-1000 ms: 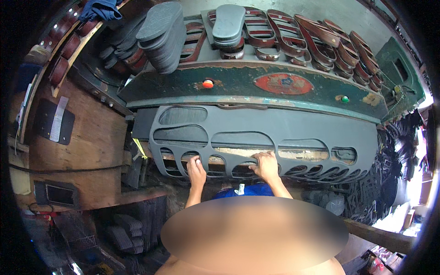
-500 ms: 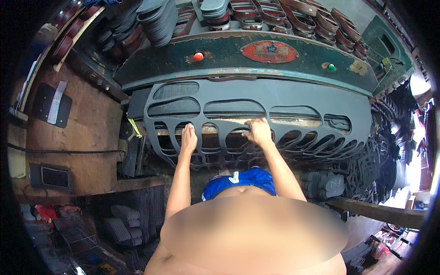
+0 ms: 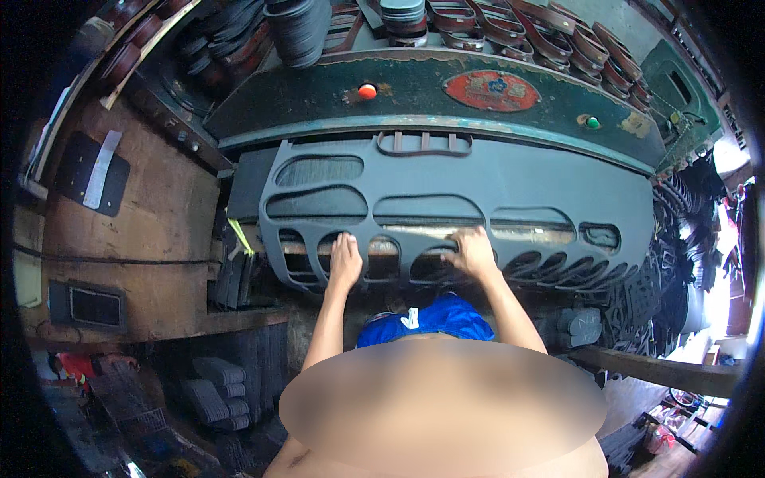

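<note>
A large dark grey rubber sheet with several sole-shaped holes cut out of it lies across the bed of a green press machine. My left hand rests flat on the sheet's near strip, between two cut-outs. My right hand presses on the same near strip further right, fingers spread over the webbing. A metal cutting die lies on the sheet near its far edge, under the press head.
Stacks of grey soles and several metal dies sit on top of the machine. A red button and a green button are on its front. Wooden boards stand to the left, cut soles below, rubber scraps to the right.
The view has tilted down and closer to the sheet. Both hands stay on the near strip, shifting slightly along it; the sheet now extends further toward me.
</note>
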A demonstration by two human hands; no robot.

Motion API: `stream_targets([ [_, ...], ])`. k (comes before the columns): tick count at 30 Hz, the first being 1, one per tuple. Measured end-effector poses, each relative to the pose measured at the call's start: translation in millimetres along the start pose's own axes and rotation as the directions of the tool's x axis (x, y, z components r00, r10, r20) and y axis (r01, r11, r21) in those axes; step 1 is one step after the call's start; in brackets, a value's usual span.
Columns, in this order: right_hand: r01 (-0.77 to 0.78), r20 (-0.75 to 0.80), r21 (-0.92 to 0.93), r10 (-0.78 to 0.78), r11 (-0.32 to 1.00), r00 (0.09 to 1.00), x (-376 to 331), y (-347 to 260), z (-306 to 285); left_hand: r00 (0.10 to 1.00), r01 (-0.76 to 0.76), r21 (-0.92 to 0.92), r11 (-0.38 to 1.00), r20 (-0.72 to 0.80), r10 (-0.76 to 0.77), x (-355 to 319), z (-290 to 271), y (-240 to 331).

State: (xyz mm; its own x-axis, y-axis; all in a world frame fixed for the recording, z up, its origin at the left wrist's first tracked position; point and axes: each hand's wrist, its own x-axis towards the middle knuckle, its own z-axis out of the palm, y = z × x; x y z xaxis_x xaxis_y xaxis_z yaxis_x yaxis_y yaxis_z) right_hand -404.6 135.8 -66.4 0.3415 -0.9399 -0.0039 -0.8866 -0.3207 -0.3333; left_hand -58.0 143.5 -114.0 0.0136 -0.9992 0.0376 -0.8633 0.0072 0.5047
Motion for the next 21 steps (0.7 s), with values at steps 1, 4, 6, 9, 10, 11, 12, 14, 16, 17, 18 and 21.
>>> stream_targets([
  [1, 0.008, 0.047, 0.036, -0.009, 0.999, 0.999, -7.7, -2.4, -5.1, 1.0, -0.007, -0.073, 0.997, -0.014, 0.006, -13.9, -8.7, 7.3],
  [4, -0.082, 0.268, 0.122, 0.046, 0.989, 0.962, -19.0, -11.0, -30.7, 0.984, 0.077, -0.076, 0.994, 0.169, -0.063, -36.4, -48.0, 32.4],
  [6, -0.164, 0.46, 0.249, 0.033, 0.955, 0.887, -19.5, -8.0, -61.3, 0.935, 0.148, 0.026, 0.989, 0.322, -0.148, -50.0, -85.3, 52.6],
  [9, -0.15, 0.329, 0.608, -0.076, 0.779, 0.941, 8.7, 1.2, -89.6, 0.905, 0.126, 0.094, 0.988, 0.397, -0.153, -31.6, -118.2, 75.4],
  [10, -0.092, 0.235, 0.579, -0.057, 0.81, 0.97, 24.7, 3.8, -91.4, 0.937, 0.114, 0.064, 0.991, 0.324, -0.129, -20.8, -117.7, 85.5],
  [11, -0.022, 0.124, 0.393, -0.029, 0.919, 0.992, 41.5, 5.7, -87.2, 0.978, 0.009, -0.039, 0.999, 0.21, -0.001, -7.8, -111.5, 92.5],
  [12, 0.132, -0.092, 0.193, -0.116, 0.972, 0.989, 57.7, 9.6, -81.5, 0.988, -0.019, -0.204, 0.979, 0.145, 0.049, 10.3, -99.2, 98.2],
  [14, 0.181, -0.172, -0.068, -0.191, 0.981, 0.966, 104.5, 18.0, -64.3, 0.989, 0.033, -0.574, 0.818, 0.138, 0.057, 51.2, -66.4, 106.6],
  [16, 0.112, -0.117, -0.301, -0.153, 0.947, 0.981, 128.8, 31.5, -53.0, 0.978, 0.107, -0.68, 0.726, 0.204, 0.047, 88.7, -31.0, 107.9],
  [17, 0.221, -0.164, -0.323, -0.285, 0.92, 0.945, 132.9, 38.4, -53.2, 0.981, 0.101, -0.693, 0.714, 0.188, 0.043, 98.2, -20.1, 108.1],
  [18, 0.266, -0.097, -0.356, -0.319, 0.896, 0.943, 139.0, 46.0, -53.2, 0.97, 0.174, -0.676, 0.716, 0.241, -0.008, 105.1, -9.9, 106.3],
  [21, 0.534, 0.043, -0.298, -0.547, 0.791, 0.836, 159.1, 64.4, -56.0, 0.993, 0.109, -0.531, 0.84, 0.101, -0.066, 103.4, 8.5, 103.3],
])
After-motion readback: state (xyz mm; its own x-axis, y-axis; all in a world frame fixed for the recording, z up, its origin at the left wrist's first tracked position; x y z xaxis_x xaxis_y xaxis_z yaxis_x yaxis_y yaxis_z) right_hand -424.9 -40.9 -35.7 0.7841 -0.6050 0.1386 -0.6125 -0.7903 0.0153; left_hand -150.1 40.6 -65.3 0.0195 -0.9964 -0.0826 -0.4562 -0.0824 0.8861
